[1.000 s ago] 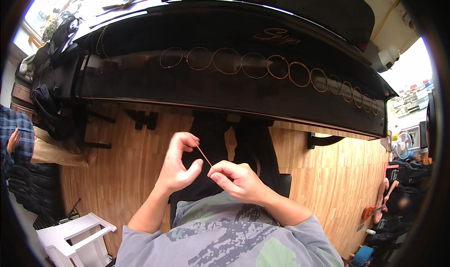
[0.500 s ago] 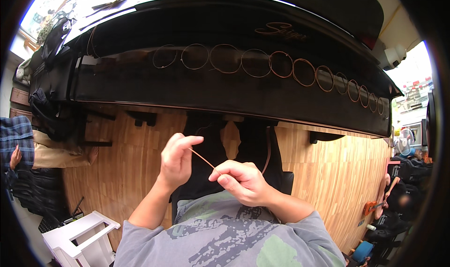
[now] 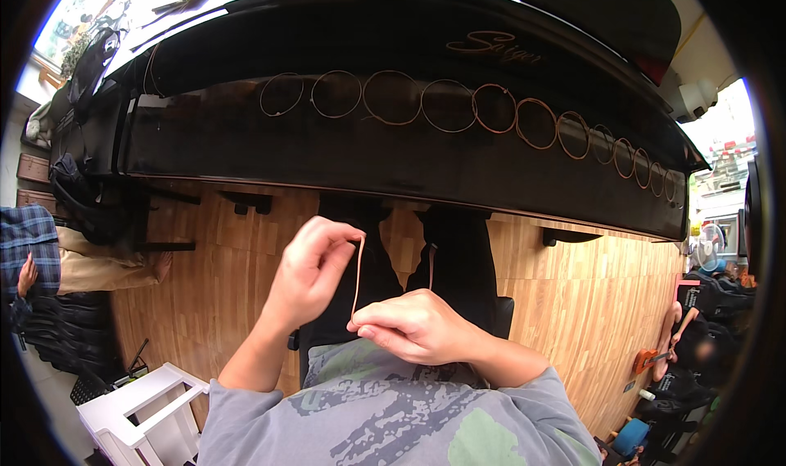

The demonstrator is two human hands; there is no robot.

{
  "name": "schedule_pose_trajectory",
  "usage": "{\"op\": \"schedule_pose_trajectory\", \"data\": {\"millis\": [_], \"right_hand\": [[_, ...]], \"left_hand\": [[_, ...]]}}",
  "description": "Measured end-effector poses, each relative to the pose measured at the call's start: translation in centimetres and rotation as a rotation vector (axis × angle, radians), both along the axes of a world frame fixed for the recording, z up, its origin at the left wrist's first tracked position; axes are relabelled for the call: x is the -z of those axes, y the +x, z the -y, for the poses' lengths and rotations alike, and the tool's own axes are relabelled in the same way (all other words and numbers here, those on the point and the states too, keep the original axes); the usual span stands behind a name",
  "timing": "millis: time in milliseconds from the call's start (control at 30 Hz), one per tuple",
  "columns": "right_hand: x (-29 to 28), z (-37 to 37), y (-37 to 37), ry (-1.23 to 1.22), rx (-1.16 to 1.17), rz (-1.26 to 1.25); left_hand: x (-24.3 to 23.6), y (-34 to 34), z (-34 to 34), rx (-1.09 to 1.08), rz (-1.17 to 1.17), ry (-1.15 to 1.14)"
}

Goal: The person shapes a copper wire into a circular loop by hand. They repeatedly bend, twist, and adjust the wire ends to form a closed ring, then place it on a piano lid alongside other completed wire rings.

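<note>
A thin copper-coloured string (image 3: 359, 274) spans the gap between my two hands above my lap. My left hand (image 3: 315, 265) pinches its upper end between thumb and fingertips. Lower and to the right, my right hand (image 3: 417, 327) grips the other end with curled fingers. The stretch between them runs nearly upright with a slight bow. Beyond the hands, several coiled strings (image 3: 517, 121), some copper and some silvery, lie in a row on the glossy black piano (image 3: 368, 159).
A white stool-like frame (image 3: 143, 405) stands at the lower left. Further left a person in a plaid shirt (image 3: 31, 237) sits beside black bags. On the right are a fan (image 3: 709, 243), a small orange guitar (image 3: 645, 361) and another person. Wood flooring (image 3: 565, 310) lies below.
The string has swung from a slant to nearly upright. My left hand has risen slightly and closed its fingers more; my right hand has shifted a little left and down.
</note>
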State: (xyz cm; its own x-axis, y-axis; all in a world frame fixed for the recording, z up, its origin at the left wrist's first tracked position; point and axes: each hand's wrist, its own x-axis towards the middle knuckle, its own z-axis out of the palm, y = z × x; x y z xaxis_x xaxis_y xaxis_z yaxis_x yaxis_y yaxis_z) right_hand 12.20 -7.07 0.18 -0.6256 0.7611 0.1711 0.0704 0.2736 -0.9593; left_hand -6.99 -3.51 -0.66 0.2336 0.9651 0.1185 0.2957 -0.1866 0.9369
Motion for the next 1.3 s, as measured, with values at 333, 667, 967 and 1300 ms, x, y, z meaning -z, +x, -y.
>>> {"op": "schedule_pose_trajectory", "data": {"millis": [333,667,967,1300], "right_hand": [[-0.4,-0.9,1.4,-0.170,0.148,0.139],[-0.2,-1.0,2.0,0.164,0.261,0.317],[-1.6,-1.3,4.1,0.870,0.698,0.667],[0.1,-2.6,4.3,0.493,0.596,0.222]], "left_hand": [[-1.5,0.8,1.5,0.445,0.006,-0.164],[0.4,1.0,0.7,0.111,0.284,-0.241],[0.5,0.7,0.3,0.037,0.274,-0.478],[-0.2,1.8,0.3,0.118,0.388,-0.613]]}}
